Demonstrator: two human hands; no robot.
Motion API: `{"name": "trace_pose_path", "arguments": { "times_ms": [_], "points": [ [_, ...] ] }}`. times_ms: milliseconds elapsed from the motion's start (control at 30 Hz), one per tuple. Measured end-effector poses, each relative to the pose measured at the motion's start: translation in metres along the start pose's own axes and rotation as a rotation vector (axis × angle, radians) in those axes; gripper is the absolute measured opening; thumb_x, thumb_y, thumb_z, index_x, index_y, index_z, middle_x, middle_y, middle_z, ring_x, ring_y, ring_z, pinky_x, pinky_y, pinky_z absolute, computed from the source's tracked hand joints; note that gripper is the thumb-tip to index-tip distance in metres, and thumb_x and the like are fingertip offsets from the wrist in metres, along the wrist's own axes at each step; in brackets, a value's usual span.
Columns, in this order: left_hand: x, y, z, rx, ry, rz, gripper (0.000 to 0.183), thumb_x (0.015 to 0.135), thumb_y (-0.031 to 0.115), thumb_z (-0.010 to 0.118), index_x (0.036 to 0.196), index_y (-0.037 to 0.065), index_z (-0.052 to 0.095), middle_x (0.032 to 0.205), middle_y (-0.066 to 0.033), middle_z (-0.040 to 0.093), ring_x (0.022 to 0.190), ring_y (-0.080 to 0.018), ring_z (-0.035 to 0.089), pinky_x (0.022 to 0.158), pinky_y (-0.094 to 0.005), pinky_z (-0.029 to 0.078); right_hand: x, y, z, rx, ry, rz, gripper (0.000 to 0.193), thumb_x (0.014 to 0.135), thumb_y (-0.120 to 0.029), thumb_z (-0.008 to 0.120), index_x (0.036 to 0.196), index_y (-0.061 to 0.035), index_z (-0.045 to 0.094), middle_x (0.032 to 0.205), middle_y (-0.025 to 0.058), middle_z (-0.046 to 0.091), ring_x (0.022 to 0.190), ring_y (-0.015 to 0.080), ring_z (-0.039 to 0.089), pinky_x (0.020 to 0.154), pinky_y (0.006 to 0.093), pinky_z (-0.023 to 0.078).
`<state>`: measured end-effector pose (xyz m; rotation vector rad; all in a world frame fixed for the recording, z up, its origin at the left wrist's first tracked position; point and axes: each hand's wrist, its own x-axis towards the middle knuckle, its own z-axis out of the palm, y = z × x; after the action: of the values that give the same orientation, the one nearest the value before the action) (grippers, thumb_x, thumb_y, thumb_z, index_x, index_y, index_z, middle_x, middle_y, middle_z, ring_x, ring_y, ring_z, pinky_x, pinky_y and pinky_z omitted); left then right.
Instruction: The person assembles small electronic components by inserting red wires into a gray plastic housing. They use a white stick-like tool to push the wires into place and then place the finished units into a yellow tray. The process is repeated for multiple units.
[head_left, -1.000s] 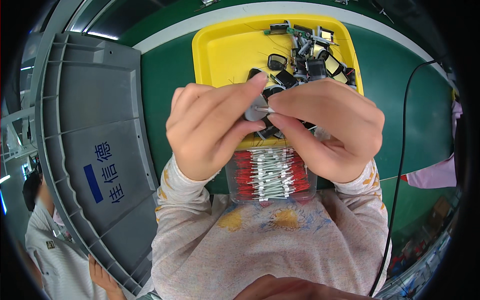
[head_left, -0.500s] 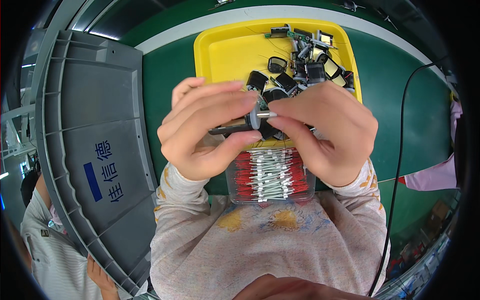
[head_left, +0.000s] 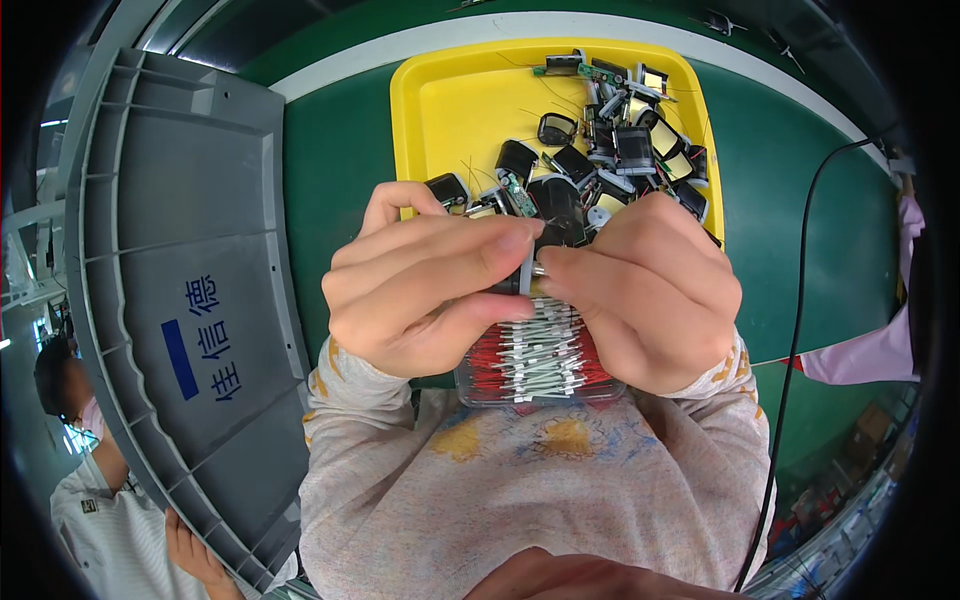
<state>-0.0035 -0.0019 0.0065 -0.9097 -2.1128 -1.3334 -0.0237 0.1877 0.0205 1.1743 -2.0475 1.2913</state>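
Observation:
Over the near edge of the yellow tray [head_left: 432,120], my left hand [head_left: 425,285] is closed around a small black housing with a grey rim [head_left: 527,276]. The fingers cover most of the housing. My right hand [head_left: 655,290] pinches a short silver cylinder [head_left: 540,269] at the rim, and only a sliver of it shows between the fingertips. Beyond my hands, several similar black housings [head_left: 634,148] lie heaped in the tray with thin wires and small green boards. Just below my hands is a clear box of red and white wire leads [head_left: 540,365].
A large grey plastic crate [head_left: 200,190] stands on edge at the left, with another person's hand [head_left: 195,553] on its lower rim. A black cable [head_left: 803,270] runs down the right side of the green table [head_left: 790,200]. A pink sleeve [head_left: 862,350] shows at far right.
Both hands have moved slightly nearer to me. The housing has turned so its black side is mostly hidden, and the right fingertips are closer to the grey rim, leaving less of the cylinder showing.

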Motion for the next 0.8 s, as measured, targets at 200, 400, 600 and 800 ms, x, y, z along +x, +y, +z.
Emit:
{"name": "trace_pose_path", "arguments": {
  "times_ms": [200, 400, 600, 800],
  "points": [
    [0.001, -0.002, 0.008, -0.331, 0.148, -0.511, 0.025, 0.068, 0.0, 0.071, 0.092, -0.004, 0.063, 0.088, -0.012, 0.066, 0.079, -0.0152, 0.063, 0.074, -0.0253, 0.046, 0.011, 0.015, -0.003, 0.35, -0.099, 0.478, 0.017, 0.069, -0.001, 0.066, 0.085, 0.0016, 0.064, 0.078, 0.0089, 0.061, 0.07, 0.0168, 0.058, 0.061, 0.0265, 0.046],
    [0.005, -0.007, 0.017, -0.602, 0.159, -0.622, 0.031, 0.073, -0.003, 0.066, 0.103, -0.005, 0.056, 0.097, -0.0131, 0.062, 0.09, -0.0164, 0.059, 0.082, -0.0266, 0.046, 0.006, 0.024, 0.012, 0.608, 0.083, 0.58, 0.017, 0.073, -0.002, 0.067, 0.089, 0.0001, 0.063, 0.084, 0.0076, 0.062, 0.075, 0.0134, 0.062, 0.061, 0.0215, 0.053],
    [0.0, -0.005, 0.022, -0.653, 0.227, -0.628, 0.029, 0.074, -0.003, 0.066, 0.101, -0.005, 0.056, 0.096, -0.0118, 0.062, 0.089, -0.0147, 0.059, 0.081, -0.0252, 0.046, 0.001, 0.021, 0.023, 0.61, 0.175, 0.566, 0.009, 0.073, 0.001, 0.066, 0.082, 0.0026, 0.063, 0.083, 0.0083, 0.061, 0.073, 0.0132, 0.062, 0.061, 0.021, 0.054],
    [0.001, -0.008, 0.028, -0.599, 0.266, -0.568, 0.027, 0.077, -0.002, 0.063, 0.102, -0.005, 0.054, 0.095, -0.0104, 0.061, 0.087, -0.0145, 0.058, 0.079, -0.0254, 0.046, 0.003, 0.024, 0.018, 0.539, 0.091, 0.599, 0.015, 0.073, 0.0, 0.066, 0.088, 0.0018, 0.062, 0.086, 0.0088, 0.061, 0.076, 0.013, 0.061, 0.062, 0.0218, 0.053]
  ]
}}
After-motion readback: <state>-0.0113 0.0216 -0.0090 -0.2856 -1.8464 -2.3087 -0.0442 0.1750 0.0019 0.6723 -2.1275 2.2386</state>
